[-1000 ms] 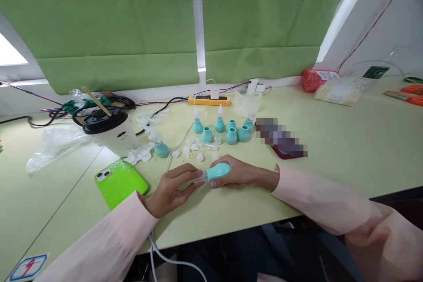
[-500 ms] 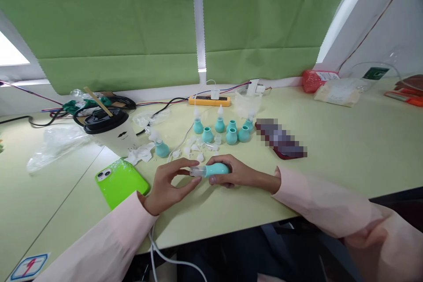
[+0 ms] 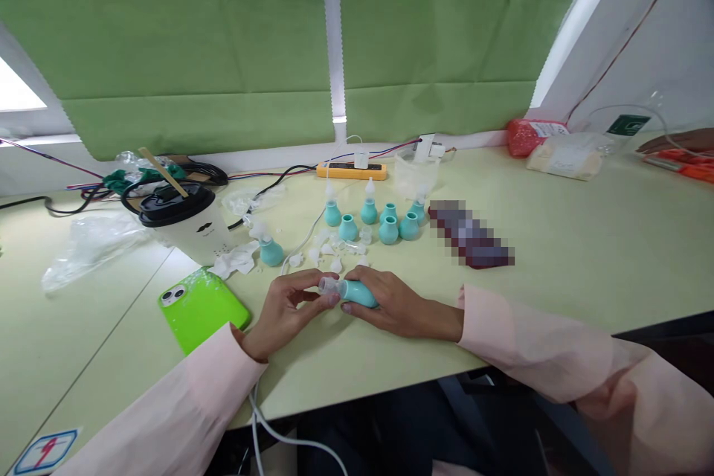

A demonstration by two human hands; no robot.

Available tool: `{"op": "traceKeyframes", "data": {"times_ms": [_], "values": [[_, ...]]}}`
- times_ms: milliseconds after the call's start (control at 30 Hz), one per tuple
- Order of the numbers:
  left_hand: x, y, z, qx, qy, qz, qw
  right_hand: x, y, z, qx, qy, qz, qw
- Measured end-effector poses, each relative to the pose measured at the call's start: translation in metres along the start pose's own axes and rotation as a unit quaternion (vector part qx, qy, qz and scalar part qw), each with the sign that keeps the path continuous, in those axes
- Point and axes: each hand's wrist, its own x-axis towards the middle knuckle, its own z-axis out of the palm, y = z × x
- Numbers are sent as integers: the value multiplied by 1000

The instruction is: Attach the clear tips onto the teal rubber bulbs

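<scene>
My right hand (image 3: 396, 303) is closed around a teal rubber bulb (image 3: 360, 294), which lies sideways just above the table. A clear plastic tip (image 3: 329, 285) sits at the bulb's left end, pinched between the thumb and fingers of my left hand (image 3: 287, 310). Behind my hands stand several teal bulbs; some are open at the top, such as the front one (image 3: 389, 230), and others carry clear tips, like the one at the back (image 3: 369, 210). Small clear and white pieces (image 3: 336, 265) lie scattered between the bulbs and my hands.
At left are a green phone (image 3: 204, 309), a black-lidded cup (image 3: 187, 227) and plastic wrapping (image 3: 89, 245). A dark red phone (image 3: 474, 238) lies at right. Behind stands a yellow power strip (image 3: 351, 172). Another person's hand (image 3: 680, 140) shows at the far right edge.
My left fingers have closed in on the clear tip, and my right hand has shifted its hold over the bulb, which now tilts down to the right. A person's hand is plainer at far right.
</scene>
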Motion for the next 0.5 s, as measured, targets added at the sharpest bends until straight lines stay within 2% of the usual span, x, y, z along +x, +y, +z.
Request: {"op": "traceKeyframes", "data": {"times_ms": [133,233,400,500], "values": [[0,1,0,-11,-3,29,1000,1,-4,-2,90,-24,33,995],[1,0,0,-29,22,42,998,1,-3,-2,84,5,28,996],[1,0,-2,-33,54,17,998,5,14,-6,0,157,-33,987],[1,2,-1,-21,64,-10,998,11,29,-13,-68,228,-25,971]]}}
